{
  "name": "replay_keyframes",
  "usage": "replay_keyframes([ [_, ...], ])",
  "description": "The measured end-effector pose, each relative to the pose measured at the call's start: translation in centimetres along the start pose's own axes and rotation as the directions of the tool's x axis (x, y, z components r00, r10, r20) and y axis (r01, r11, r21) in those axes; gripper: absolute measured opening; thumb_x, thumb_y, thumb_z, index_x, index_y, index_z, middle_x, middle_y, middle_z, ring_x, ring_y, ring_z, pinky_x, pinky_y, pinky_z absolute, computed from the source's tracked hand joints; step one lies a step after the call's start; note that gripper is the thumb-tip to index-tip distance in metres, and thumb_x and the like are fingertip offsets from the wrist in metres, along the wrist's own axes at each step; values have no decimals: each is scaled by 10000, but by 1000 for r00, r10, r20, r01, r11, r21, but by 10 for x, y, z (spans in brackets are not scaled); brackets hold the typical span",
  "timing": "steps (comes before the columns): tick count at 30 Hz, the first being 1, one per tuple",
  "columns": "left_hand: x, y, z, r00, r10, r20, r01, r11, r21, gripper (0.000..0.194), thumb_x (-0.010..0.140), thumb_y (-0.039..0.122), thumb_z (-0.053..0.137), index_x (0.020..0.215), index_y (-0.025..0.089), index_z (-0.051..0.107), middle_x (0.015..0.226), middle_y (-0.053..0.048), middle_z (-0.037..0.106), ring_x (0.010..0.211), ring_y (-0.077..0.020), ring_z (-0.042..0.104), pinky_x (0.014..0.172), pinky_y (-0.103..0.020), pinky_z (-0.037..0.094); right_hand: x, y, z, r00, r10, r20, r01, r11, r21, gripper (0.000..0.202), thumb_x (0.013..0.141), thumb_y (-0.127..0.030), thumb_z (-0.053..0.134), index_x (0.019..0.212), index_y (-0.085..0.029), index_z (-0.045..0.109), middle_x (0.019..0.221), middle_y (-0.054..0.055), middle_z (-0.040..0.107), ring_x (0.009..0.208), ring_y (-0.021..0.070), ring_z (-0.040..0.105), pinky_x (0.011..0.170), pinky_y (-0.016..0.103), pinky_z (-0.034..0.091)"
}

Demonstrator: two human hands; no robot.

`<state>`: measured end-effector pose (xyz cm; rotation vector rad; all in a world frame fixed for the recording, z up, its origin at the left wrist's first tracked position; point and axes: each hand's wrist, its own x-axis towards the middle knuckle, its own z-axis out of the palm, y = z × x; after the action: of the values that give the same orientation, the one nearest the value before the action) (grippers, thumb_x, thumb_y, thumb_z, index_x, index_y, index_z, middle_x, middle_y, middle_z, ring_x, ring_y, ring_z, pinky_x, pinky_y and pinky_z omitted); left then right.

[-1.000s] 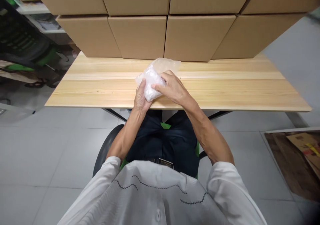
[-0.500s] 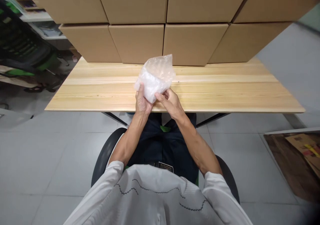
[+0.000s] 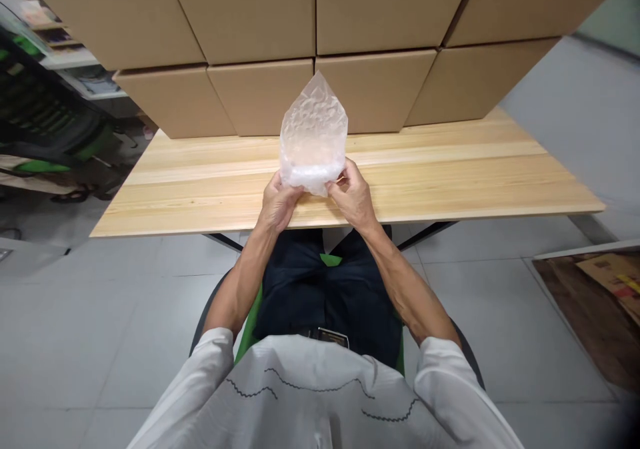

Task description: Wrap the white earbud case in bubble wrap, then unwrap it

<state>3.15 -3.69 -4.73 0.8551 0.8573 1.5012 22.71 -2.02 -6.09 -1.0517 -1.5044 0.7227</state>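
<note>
A translucent white sheet of bubble wrap (image 3: 315,129) is held up over the front half of the wooden table. Its lower end is rolled or folded into a thick whitish bundle, and its top narrows to a point in front of the boxes. My left hand (image 3: 280,201) grips the lower left corner, thumb laid along the bundle. My right hand (image 3: 354,194) pinches the lower right corner between thumb and fingers. Whether anything lies inside the fold, I cannot tell.
Two rows of brown cardboard boxes (image 3: 260,96) stand stacked along the back of the wooden table (image 3: 450,176). To the left are a dark chair (image 3: 45,102) and shelves. Flattened cardboard (image 3: 600,289) lies on the floor at right.
The bubble wrap has turned upright and opened taller, its tip now pointing up. My hands have moved apart to its two lower corners. The view has shifted slightly.
</note>
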Motion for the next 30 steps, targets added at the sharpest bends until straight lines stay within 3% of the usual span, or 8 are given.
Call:
replay_keyframes([
  [7,9,2,-4,990,86,113,-108,971,211,788,528,252,1076,1250,246,761,1253,-43,843,1180,-241,785,1038,-321,611,-2,11,-9,996,-75,49,81,987,-137,602,935,-376,721,1530,-286,712,1380,119,823,1208,326,724,1129,527,630],
  [10,5,0,-7,990,96,104,-118,964,238,728,556,285,1061,1215,244,753,1181,-26,824,1080,-214,765,990,-314,601,-2,12,-9,993,-78,89,89,988,-129,537,934,-325,681,1465,-273,742,1345,117,829,1230,322,730,1135,520,630],
  [13,0,0,-8,989,127,80,-146,935,322,671,581,330,1055,1169,252,740,1129,-10,802,1050,-219,744,989,-326,598,-2,12,-7,994,-95,56,103,982,-155,463,931,-288,668,1385,-267,754,1288,115,822,1219,315,728,1102,498,632],
  [18,2,6,-2,959,265,102,-277,790,547,359,780,269,963,1069,290,752,1127,-45,803,1173,-322,716,1096,-415,585,0,12,-3,987,-159,-18,149,952,-266,327,960,-297,623,1251,-273,770,1175,99,820,1128,302,736,1037,461,623],
  [21,6,8,0,935,311,173,-347,695,629,199,833,237,902,971,286,766,1088,-74,794,1245,-374,704,1193,-460,531,0,10,-5,991,-129,-32,119,968,-219,311,1011,-336,599,1270,-269,757,1176,81,838,1020,274,757,1030,461,628],
  [24,6,6,-2,923,316,218,-375,622,687,195,847,211,864,1008,272,772,1147,-95,806,1262,-379,719,1219,-462,513,-5,9,-8,1000,-26,13,27,999,-32,440,1061,-449,634,1454,-265,706,1426,114,826,857,226,783,947,451,671],
  [26,2,2,-6,928,314,200,-354,576,737,320,848,206,838,1151,267,756,1253,-100,808,1264,-375,733,1178,-469,551,-9,10,-8,996,31,86,-41,993,114,630,1051,-589,703,1591,-271,638,1617,162,747,800,213,798,860,439,701],
  [30,-11,-6,-21,935,296,197,-321,462,827,574,832,246,818,1384,246,661,1410,-124,790,1275,-381,759,1103,-505,619,-17,13,-5,991,60,123,-83,978,191,910,1004,-815,754,1695,-257,552,1606,199,736,870,261,841,845,470,738],
])
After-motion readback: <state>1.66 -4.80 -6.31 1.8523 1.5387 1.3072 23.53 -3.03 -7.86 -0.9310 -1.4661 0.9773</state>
